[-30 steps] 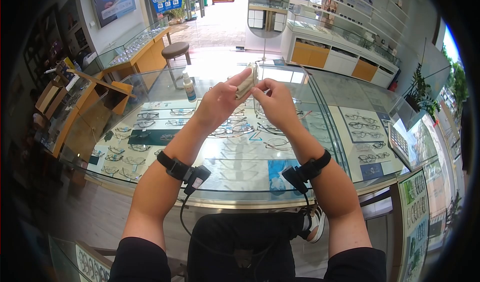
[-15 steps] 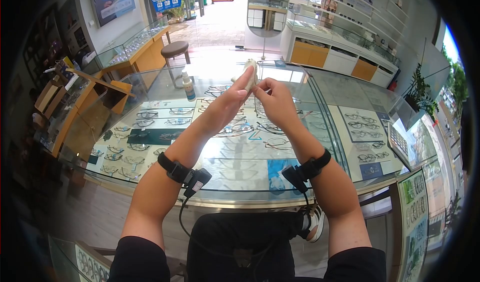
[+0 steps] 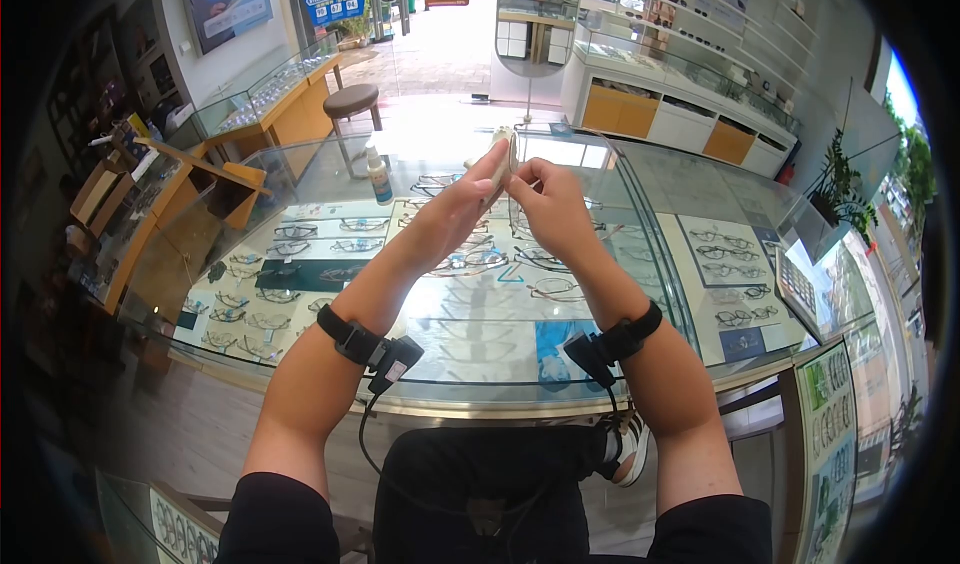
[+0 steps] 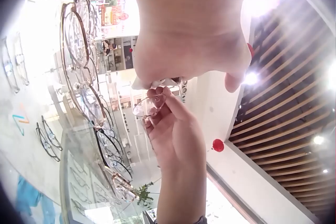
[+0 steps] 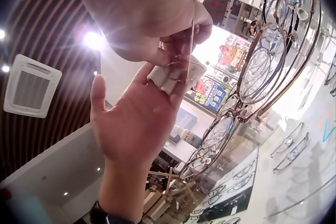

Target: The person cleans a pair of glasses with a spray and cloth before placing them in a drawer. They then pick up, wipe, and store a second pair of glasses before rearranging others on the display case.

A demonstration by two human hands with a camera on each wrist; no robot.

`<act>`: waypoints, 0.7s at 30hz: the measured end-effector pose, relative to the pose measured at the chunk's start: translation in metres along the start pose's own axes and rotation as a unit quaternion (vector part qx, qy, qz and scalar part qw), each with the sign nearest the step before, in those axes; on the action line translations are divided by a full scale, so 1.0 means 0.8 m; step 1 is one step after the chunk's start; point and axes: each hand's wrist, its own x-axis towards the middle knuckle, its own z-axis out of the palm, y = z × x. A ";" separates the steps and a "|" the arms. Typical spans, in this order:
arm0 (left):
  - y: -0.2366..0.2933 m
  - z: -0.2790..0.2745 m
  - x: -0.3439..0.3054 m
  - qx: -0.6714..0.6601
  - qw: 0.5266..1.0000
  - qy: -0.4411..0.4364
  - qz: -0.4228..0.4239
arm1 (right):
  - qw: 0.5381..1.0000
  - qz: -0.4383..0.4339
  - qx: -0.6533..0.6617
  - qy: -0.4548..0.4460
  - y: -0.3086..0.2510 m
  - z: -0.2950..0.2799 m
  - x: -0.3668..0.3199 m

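In the head view my left hand is raised over the glass counter, seen edge-on, with a pale cloth at its fingers. The right wrist view shows its palm flat, thumb standing apart, and the folded cloth across the fingers. My right hand pinches a pair of thin-rimmed eyeglasses; a clear lens shows beside its fingertips in the left wrist view. A slim temple sticks up past the right fingers. Cloth and eyeglasses meet between both hands, where the left fingertips are partly hidden.
Below the hands, the glass display counter holds rows of spectacle frames. A white spray bottle stands to the left on it. At the right are a keypad device and a potted plant. A round stool stands beyond.
My left hand has turned from palm partly showing, thumb over the cloth, to edge-on, hiding more of the cloth. My right hand stays nearly in place, still pinching the eyeglasses.
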 end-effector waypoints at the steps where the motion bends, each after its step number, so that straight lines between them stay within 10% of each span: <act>1: 0.001 0.000 0.000 -0.009 1.000 0.005 0.008 | 1.000 -0.008 -0.001 -0.008 0.000 0.001 0.000; 21: 0.000 0.001 0.003 -0.071 0.995 -0.065 -0.035 | 0.988 -0.059 0.081 0.119 -0.008 -0.009 0.005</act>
